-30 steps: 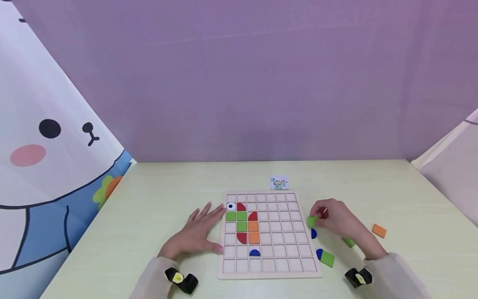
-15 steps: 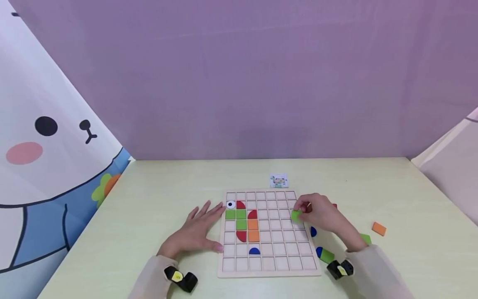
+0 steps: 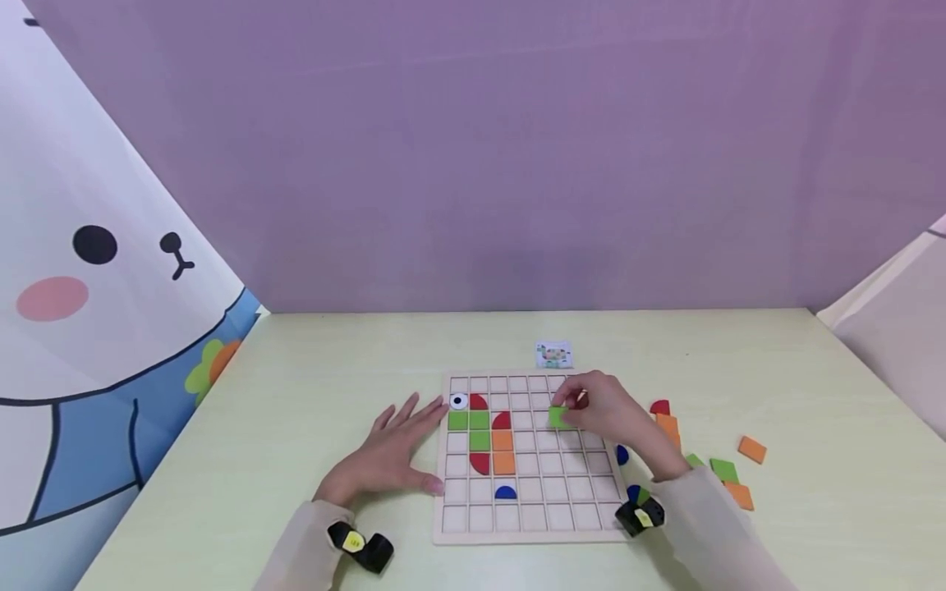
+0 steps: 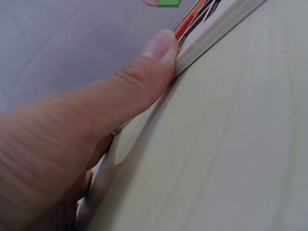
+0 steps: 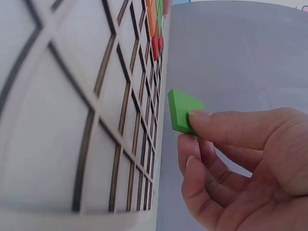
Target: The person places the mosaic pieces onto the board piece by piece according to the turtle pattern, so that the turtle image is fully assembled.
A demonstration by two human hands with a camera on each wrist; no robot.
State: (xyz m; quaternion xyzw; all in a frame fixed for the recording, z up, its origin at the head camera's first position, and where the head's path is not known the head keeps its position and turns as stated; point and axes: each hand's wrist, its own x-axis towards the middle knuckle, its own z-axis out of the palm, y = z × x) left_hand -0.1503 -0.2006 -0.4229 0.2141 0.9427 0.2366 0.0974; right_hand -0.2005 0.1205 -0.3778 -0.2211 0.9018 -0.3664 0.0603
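A white grid board (image 3: 550, 517) lies on the table, its cells partly filled with coloured tiles. On its left side sit a round eye tile (image 3: 458, 401), several green squares (image 3: 479, 441), red quarter-round tiles, two orange squares (image 3: 503, 463) and a blue half-round tile (image 3: 506, 492). My right hand (image 3: 602, 406) pinches a green square tile (image 5: 185, 111) between thumb and fingers, held above the board's upper right part. With fingers spread, my left hand (image 3: 388, 451) rests at the board's left edge; its thumb (image 4: 156, 57) touches the rim.
Right of the board lie loose tiles: a red quarter-round (image 3: 660, 407), an orange tile (image 3: 752, 449), a green tile (image 3: 724, 470) and a blue piece (image 3: 622, 455) by the rim. A small picture card (image 3: 553, 355) lies behind the board. A purple curtain (image 3: 517, 164) hangs beyond the table.
My right hand has carried the green square tile leftward from beside the board to over its right part, uncovering loose tiles on the table. The left hand has stayed put.
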